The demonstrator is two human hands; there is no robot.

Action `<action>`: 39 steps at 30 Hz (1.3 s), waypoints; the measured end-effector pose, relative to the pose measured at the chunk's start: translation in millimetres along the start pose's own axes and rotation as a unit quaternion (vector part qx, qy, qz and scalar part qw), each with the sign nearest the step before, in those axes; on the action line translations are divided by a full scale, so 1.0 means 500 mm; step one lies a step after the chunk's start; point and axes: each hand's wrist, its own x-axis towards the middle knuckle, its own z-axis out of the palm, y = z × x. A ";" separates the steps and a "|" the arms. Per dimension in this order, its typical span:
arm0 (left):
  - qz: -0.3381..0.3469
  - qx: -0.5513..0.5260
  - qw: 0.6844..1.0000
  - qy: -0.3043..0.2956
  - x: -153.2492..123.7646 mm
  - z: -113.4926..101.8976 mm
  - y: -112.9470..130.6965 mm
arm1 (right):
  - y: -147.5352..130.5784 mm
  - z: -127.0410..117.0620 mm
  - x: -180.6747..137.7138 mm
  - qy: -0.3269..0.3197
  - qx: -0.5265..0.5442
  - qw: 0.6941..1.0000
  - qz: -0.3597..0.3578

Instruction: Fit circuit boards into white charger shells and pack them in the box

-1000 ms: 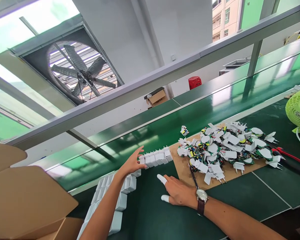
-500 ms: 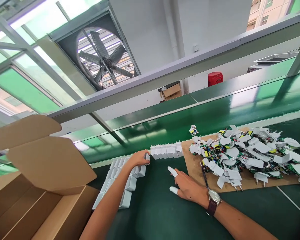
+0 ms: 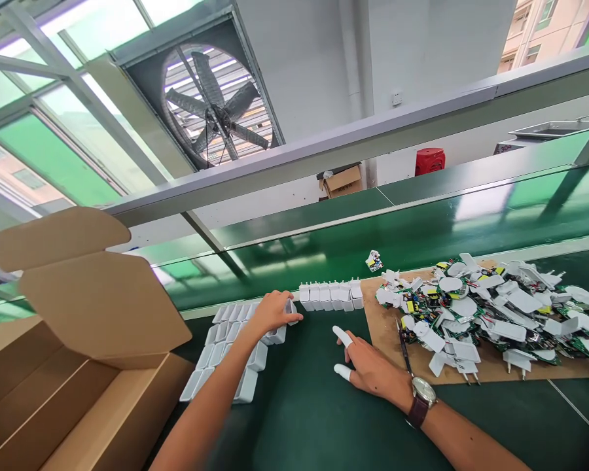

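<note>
Left fingers around one white housing (image 3: 290, 311) near the table's (image 3: 304, 405) far edge; right fingers apart with nothing between them.
In the head view, the left hand (image 3: 273, 311) curls narrowly about the housing, between four rows of open housings (image 3: 250, 383) and a line of housings with pins (image 3: 331, 296); the right hand (image 3: 373, 366), two fingertips in white covers, rests short of the brown sheet's (image 3: 379, 327) left edge. The housing looks light, stiff and slightly slick, best pinched by opposite outer walls; the heaped circuit boards (image 3: 464, 307) seem more fragile, best taken by their white plates. Counted: about six or seven housings in the line, one loose board (image 3: 374, 261) beyond the table's far edge, one carton (image 3: 105, 307); the forearm hides some open housings, and the heap is too tangled to count.
</note>
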 end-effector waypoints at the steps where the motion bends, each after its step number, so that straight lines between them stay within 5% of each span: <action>1: 0.012 -0.003 1.000 0.009 -0.016 0.007 0.012 | 0.000 -0.001 0.000 0.000 0.002 1.000 0.000; 8: 0.107 -0.037 0.994 0.001 -0.135 0.051 0.072 | 0.019 0.018 0.000 0.022 0.001 1.000 -0.022; 22: 0.034 -0.016 0.997 0.062 -0.125 0.060 -0.058 | 0.029 0.023 0.000 0.038 0.019 0.999 0.011; 25: -0.017 -0.028 0.994 0.102 -0.152 0.050 -0.095 | 0.030 0.025 0.000 0.039 0.020 0.999 0.001; 32: -0.268 -0.057 0.943 0.189 -0.199 0.019 -0.266 | 0.020 0.012 0.006 0.017 0.040 0.999 0.031; 39: -0.314 -0.120 0.922 0.194 -0.200 0.007 -0.315 | 0.003 -0.009 0.012 -0.004 0.057 0.997 0.058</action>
